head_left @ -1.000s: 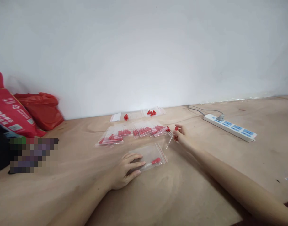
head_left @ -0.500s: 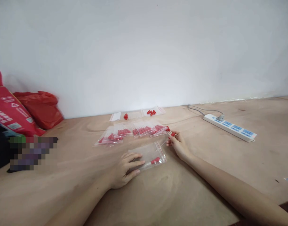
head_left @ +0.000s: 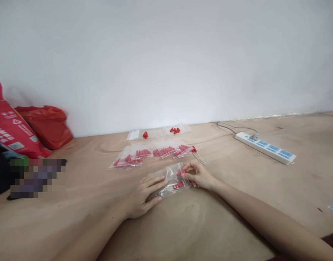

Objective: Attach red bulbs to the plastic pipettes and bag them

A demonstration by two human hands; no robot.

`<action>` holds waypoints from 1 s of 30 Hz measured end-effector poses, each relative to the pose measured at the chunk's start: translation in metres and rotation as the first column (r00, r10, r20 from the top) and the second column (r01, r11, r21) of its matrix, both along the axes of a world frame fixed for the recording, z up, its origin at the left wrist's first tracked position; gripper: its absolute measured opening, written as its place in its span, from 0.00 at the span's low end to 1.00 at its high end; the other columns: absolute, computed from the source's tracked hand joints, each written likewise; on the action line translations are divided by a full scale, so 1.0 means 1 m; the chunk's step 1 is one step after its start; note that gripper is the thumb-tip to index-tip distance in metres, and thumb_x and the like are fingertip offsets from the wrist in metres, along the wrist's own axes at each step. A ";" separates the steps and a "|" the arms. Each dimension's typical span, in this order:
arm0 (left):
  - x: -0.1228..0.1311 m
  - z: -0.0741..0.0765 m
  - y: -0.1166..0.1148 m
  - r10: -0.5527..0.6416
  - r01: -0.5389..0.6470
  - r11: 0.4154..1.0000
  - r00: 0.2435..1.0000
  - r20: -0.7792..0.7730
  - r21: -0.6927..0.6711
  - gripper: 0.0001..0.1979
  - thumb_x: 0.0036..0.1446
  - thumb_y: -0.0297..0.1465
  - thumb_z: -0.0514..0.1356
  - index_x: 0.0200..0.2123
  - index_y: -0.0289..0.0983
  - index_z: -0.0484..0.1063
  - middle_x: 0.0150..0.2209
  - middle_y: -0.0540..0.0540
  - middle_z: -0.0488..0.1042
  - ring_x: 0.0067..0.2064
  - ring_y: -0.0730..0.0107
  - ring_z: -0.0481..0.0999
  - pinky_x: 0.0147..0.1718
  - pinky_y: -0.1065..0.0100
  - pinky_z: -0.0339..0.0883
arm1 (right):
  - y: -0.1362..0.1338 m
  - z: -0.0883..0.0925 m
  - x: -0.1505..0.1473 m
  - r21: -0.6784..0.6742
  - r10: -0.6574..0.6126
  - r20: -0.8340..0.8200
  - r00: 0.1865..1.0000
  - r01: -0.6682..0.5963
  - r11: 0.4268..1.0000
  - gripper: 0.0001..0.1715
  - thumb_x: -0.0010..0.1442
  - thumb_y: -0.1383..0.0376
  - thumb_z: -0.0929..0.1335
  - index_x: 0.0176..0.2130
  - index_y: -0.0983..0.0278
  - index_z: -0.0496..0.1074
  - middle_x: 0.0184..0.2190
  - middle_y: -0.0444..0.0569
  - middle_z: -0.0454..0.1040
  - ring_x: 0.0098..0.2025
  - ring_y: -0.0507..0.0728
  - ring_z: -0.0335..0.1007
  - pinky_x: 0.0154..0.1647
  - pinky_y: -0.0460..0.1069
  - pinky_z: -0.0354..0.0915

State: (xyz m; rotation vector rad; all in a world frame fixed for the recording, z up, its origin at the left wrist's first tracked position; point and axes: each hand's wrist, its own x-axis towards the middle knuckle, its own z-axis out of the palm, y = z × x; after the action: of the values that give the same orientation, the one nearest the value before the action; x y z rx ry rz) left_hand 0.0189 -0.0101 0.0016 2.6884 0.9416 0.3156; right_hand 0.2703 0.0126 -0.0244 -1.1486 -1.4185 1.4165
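A clear zip-lock bag lies on the wooden table in front of me. My left hand rests on its left end, fingers spread and stretched over the plastic. At the bag's right, mouth end, my right hand pinches a dropper with a red rubber bulb, whose thin tube points left into the bag. Another red-bulbed dropper lies inside, nearer me. Beyond my right hand are a few loose droppers, red bulbs away from me.
Several filled bags of red-bulbed droppers overlap in a row. Behind them lie red bulbs on a bag and thin clear tubes. A power strip stands at right, red bags at left, the wall behind.
My right hand has moved left and toward me from beside the loose droppers, bringing one dropper to the bag's mouth and into it. My left hand has stayed on the bag.
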 end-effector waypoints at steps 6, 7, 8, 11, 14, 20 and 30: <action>0.000 -0.001 0.002 -0.018 0.018 1.000 1.000 0.006 0.007 0.22 0.57 0.33 0.52 0.56 0.46 0.57 0.57 0.45 0.59 0.57 0.57 0.59 0.53 0.51 0.53 | 0.000 -0.004 -0.004 0.108 0.165 0.109 0.980 -0.176 0.978 0.21 0.45 0.50 0.68 0.25 0.66 0.70 0.18 0.42 0.66 0.19 0.47 0.60 0.17 0.43 0.57; 0.000 -0.001 0.002 -0.020 0.020 1.000 1.000 0.013 0.009 0.22 0.57 0.33 0.52 0.56 0.46 0.57 0.57 0.45 0.59 0.56 0.57 0.59 0.53 0.51 0.53 | 0.000 -0.003 -0.004 0.161 0.200 0.139 0.970 -0.222 0.962 0.21 0.48 0.50 0.67 0.24 0.66 0.71 0.20 0.43 0.67 0.22 0.48 0.62 0.20 0.43 0.58; 0.001 -0.001 0.002 -0.021 0.021 1.000 1.000 0.019 0.012 0.22 0.57 0.33 0.52 0.56 0.46 0.58 0.57 0.45 0.60 0.56 0.58 0.60 0.53 0.52 0.54 | 0.000 -0.003 -0.003 0.206 0.231 0.169 0.958 -0.264 0.942 0.21 0.49 0.51 0.67 0.23 0.66 0.71 0.21 0.44 0.68 0.24 0.49 0.63 0.23 0.44 0.59; 0.001 0.001 0.000 -0.024 0.023 1.000 0.999 0.025 0.021 0.20 0.58 0.32 0.52 0.54 0.49 0.60 0.56 0.46 0.61 0.55 0.58 0.60 0.52 0.53 0.55 | 0.006 -0.001 0.006 0.233 0.227 0.226 0.947 -0.279 0.932 0.18 0.48 0.53 0.67 0.22 0.66 0.71 0.21 0.43 0.68 0.23 0.49 0.62 0.23 0.44 0.58; 0.000 0.001 -0.001 -0.029 0.028 0.999 0.999 0.026 0.034 0.19 0.59 0.32 0.51 0.53 0.50 0.61 0.56 0.46 0.61 0.55 0.58 0.60 0.52 0.53 0.56 | 0.024 0.001 0.024 0.240 -0.081 0.257 0.963 0.018 0.971 0.14 0.47 0.56 0.67 0.23 0.66 0.69 0.20 0.43 0.68 0.21 0.49 0.61 0.22 0.44 0.58; 0.000 0.000 -0.001 -0.027 0.027 0.999 0.999 0.022 0.026 0.18 0.58 0.32 0.51 0.52 0.49 0.63 0.54 0.44 0.62 0.55 0.55 0.61 0.51 0.50 0.56 | 0.073 0.014 0.060 0.257 -0.483 0.606 0.633 0.418 0.871 0.15 0.41 0.62 0.70 0.31 0.66 0.68 0.27 0.49 0.72 0.28 0.53 0.67 0.25 0.44 0.59; 0.000 0.001 -0.002 -0.020 0.020 1.000 0.999 -0.027 0.013 0.19 0.58 0.31 0.51 0.53 0.49 0.61 0.56 0.44 0.60 0.56 0.55 0.60 0.52 0.50 0.55 | 0.103 0.013 0.052 0.046 -0.356 0.609 0.709 0.417 0.908 0.07 0.34 0.71 0.70 0.20 0.66 0.68 0.10 0.41 0.61 0.17 0.52 0.61 0.17 0.45 0.52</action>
State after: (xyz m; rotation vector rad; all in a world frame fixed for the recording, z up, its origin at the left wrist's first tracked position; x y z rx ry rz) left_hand 0.0190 -0.0121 0.0031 2.7189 0.9229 0.2830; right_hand 0.3219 0.1157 -0.0116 -1.9626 -1.4023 0.8405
